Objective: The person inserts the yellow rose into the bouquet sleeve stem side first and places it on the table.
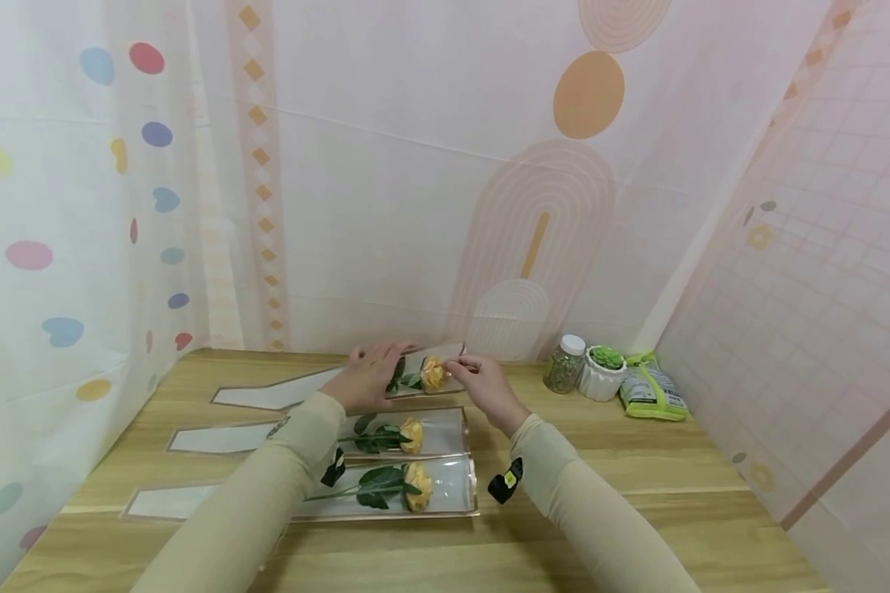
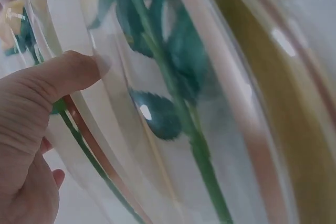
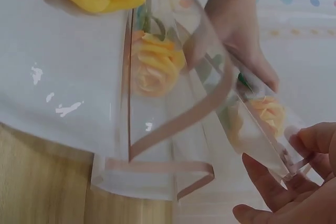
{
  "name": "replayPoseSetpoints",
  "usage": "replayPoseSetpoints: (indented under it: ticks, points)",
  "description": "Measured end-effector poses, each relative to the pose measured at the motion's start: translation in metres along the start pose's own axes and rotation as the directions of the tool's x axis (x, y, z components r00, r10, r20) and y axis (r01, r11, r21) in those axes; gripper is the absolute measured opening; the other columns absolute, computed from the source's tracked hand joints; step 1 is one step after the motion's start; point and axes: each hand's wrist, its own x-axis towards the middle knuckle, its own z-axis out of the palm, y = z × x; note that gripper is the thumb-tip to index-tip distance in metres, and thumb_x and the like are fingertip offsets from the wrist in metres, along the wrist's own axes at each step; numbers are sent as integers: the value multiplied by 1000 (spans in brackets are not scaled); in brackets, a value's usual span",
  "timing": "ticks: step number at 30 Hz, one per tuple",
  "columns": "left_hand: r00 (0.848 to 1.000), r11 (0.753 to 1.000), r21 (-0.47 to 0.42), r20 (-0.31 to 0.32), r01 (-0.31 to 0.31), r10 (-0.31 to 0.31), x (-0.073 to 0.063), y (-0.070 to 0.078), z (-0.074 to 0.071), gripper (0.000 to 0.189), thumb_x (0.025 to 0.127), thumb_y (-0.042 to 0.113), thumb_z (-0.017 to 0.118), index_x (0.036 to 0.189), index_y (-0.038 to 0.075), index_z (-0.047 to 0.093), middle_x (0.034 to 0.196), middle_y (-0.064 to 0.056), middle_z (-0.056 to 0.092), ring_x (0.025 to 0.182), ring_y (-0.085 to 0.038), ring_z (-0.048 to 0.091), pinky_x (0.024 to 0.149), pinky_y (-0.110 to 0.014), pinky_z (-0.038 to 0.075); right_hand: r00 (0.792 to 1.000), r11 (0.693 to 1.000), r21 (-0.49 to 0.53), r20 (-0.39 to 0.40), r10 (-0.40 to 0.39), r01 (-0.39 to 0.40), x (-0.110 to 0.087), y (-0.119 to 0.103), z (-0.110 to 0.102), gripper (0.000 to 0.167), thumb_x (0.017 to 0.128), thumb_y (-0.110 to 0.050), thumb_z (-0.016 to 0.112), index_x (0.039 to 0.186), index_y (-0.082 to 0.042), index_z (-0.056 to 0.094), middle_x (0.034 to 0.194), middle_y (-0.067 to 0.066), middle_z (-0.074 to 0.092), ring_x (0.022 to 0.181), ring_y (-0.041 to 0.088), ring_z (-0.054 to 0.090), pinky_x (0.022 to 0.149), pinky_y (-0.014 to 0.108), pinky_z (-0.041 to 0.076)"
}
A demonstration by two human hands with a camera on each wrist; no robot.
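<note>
Three clear flower sleeves with pinkish borders, each with a yellow rose, lie in rows in the head view. My left hand spans the farthest sleeve, gripping it across the stem; in the left wrist view its thumb lies on the film, curled fingertips below. At that sleeve's wide end, my right hand pinches the bordered edge beside the yellow rose. The right wrist view shows its thumb and fingers at this edge. The middle rose and nearest rose lie closer to me.
At the back right stand a white-lidded jar, a succulent in a white pot and a green-and-grey packet. A patterned curtain hangs along the wooden table's back edge.
</note>
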Motion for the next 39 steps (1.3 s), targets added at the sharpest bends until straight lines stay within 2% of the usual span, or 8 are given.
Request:
replayPoseSetpoints:
  ticks: [6,12,18,23,28,34,37,39]
  points:
    - [1000,1000,-5,-6,-4,4,-2,-8,4,102,76,21,90,156,10,27,151,-15,41,139,-35,39,106,-64,32,1000,1000,14,-5,-9,9,1,2,-1,26,107,-21,53,110,-3,70,116,10,72,120,31,61,105,51,44]
    - [1000,1000,-4,8,-4,4,0,-4,1,97,79,17,86,156,9,27,150,-16,43,139,-36,40,107,-62,35,999,999,24,7,-36,35,1,2,1,26,109,-17,44,101,4,58,117,14,73,125,32,58,108,51,41]
    - [999,1000,-4,31,23,-22,-4,-7,-6,97,80,19,86,157,7,27,152,-18,42,140,-37,39,106,-69,31,999,999,26,30,-36,35,2,3,0,26,110,-19,39,105,0,55,122,14,71,125,34,56,104,54,42]
    - [997,996,55,32,75,-77,-14,-33,-1,95,79,21,87,155,5,33,149,-17,45,137,-37,42,101,-68,32,999,998,69,52,5,-9,4,8,-7,30,112,-25,35,113,0,50,133,15,65,128,42,53,95,59,46]
    - [993,991,77,23,113,-115,-30,-63,1,82,82,17,82,151,2,41,146,-20,48,136,-40,42,100,-71,29,999,997,81,41,4,-7,8,20,-16,28,112,-27,32,108,-3,44,135,16,64,132,41,51,99,60,44]
    - [991,985,115,3,133,-134,-50,-89,-3,68,82,14,76,143,1,50,139,-20,52,132,-41,44,100,-72,25,1000,995,98,14,-25,24,14,36,-23,22,112,-25,31,98,-10,38,126,18,69,130,38,54,108,62,31]
    - [990,983,117,-7,138,-138,-60,-97,-8,67,80,14,78,140,1,52,137,-20,52,130,-40,46,95,-70,29,999,996,81,47,-24,20,16,39,-24,23,112,-24,31,99,-7,40,128,17,68,133,37,52,115,63,22]
    - [990,983,114,-18,142,-140,-67,-102,-11,66,79,14,80,138,3,54,135,-20,54,128,-39,47,92,-69,32,996,998,62,86,-11,6,17,40,-24,24,112,-25,31,100,-7,41,132,15,66,134,37,51,115,64,20]
